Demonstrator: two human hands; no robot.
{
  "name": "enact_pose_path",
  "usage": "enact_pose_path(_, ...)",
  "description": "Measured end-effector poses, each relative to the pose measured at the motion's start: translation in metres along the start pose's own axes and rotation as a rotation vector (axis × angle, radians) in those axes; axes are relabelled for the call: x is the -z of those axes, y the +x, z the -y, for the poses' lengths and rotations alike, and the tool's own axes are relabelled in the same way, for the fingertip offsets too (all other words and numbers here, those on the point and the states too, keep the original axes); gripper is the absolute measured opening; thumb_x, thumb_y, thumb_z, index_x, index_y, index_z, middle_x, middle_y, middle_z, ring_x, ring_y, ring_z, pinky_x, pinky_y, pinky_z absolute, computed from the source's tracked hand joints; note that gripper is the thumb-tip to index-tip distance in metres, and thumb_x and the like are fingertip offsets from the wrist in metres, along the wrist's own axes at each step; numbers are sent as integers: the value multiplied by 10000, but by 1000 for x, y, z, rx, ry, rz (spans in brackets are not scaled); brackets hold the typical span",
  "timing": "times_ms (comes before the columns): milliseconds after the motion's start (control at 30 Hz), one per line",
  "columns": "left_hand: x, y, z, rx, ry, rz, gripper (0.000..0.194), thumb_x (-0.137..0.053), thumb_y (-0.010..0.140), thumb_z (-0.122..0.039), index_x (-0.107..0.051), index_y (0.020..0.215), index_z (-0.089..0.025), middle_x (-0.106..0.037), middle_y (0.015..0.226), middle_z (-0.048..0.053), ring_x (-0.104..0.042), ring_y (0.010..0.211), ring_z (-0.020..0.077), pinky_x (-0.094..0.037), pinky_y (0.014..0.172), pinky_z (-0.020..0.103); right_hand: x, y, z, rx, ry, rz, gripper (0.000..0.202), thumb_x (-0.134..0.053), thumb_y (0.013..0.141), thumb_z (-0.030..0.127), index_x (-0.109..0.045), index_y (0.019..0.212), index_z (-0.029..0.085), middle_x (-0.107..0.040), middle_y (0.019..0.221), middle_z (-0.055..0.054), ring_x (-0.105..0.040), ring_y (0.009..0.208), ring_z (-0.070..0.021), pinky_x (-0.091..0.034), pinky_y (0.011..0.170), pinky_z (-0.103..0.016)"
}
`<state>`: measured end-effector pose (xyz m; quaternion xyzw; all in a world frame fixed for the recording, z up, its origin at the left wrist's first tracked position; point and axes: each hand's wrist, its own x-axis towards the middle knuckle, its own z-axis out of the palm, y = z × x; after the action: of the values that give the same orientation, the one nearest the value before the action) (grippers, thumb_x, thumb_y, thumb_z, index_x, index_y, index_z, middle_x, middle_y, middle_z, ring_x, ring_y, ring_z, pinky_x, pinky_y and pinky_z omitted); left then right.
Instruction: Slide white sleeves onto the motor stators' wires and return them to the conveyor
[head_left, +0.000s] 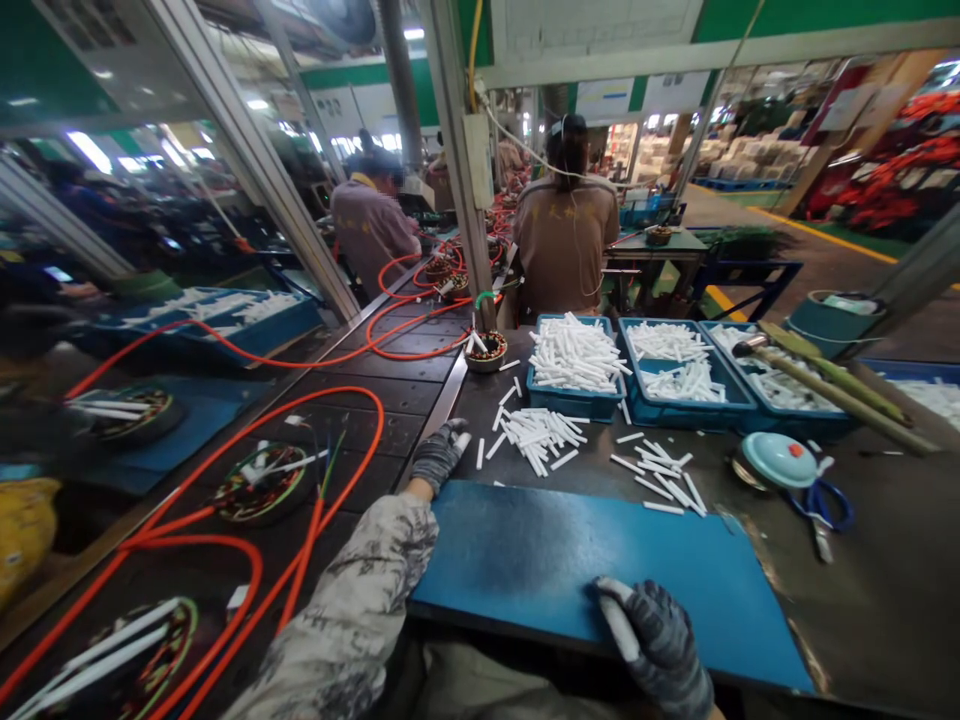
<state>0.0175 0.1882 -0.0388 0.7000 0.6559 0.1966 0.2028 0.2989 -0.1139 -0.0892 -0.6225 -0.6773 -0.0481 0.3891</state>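
Note:
My left hand (438, 457), in a grey striped glove with pale fingertips, rests at the metal edge between the conveyor and my bench. Its fingers are loosely bent and hold nothing that I can see. Close to it on the bench lies a loose heap of short white tubes (536, 435). My right hand (656, 640), gloved alike, lies at the near edge of a blue mat (555, 540). Its fingers are relaxed, partly hidden from above, with no object visible in them. A second scatter of white tubes (664, 475) lies beyond the mat.
Blue bins (574, 402) of white tubes stand behind the mat. Wound rings (262, 482) with red cables (379, 430) sit on the conveyor (420, 375). To the right are blue-handled scissors (821, 515), a round light-blue-topped container (780, 458) and a mallet (832, 385). Two people sit ahead.

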Motion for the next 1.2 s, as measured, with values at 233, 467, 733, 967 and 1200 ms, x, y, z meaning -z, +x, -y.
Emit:
enact_pose_path(233,4,-1,-1,-9,10,0,319,-625,899,-314,-701,1200,-241,-755,930,13,-703,861,163,-532,833,248,-1,14,9,211,-232,1,320,-487,983,195,-787,1003,304,-811,883,-23,-720,668,-224,-577,602,-339)
enact_pose_path(467,4,-1,0,-16,1,4,314,-609,906,-314,-706,1195,-236,-763,966,16,-709,897,169,-536,858,253,-5,19,8,181,-188,34,275,-490,1011,249,-749,1102,265,-800,854,-33,-685,643,-179,-558,633,-286)
enact_pose_path(733,2,-1,1,-18,-16,3,317,-606,903,-298,-703,1196,-226,-769,963,21,-707,882,169,-537,852,253,-9,21,6,233,-181,-36,237,-501,1035,266,-730,1089,233,-777,805,-22,-644,624,-146,-501,647,-261)
enact_pose_path(967,-1,0,3,-27,-38,-3,298,-602,901,-294,-706,1173,-228,-769,967,16,-706,885,169,-534,869,261,-7,22,6,288,-208,-50,245,-486,1039,224,-719,1110,205,-783,852,-24,-632,644,-145,-474,658,-266)
enact_pose_path(1200,-2,1,6,-34,-54,-8,297,-612,895,-306,-708,1165,-228,-772,985,18,-714,910,171,-538,885,258,-6,23,6,311,-234,-35,257,-487,1031,209,-739,1079,228,-783,838,-12,-632,646,-149,-471,669,-273)
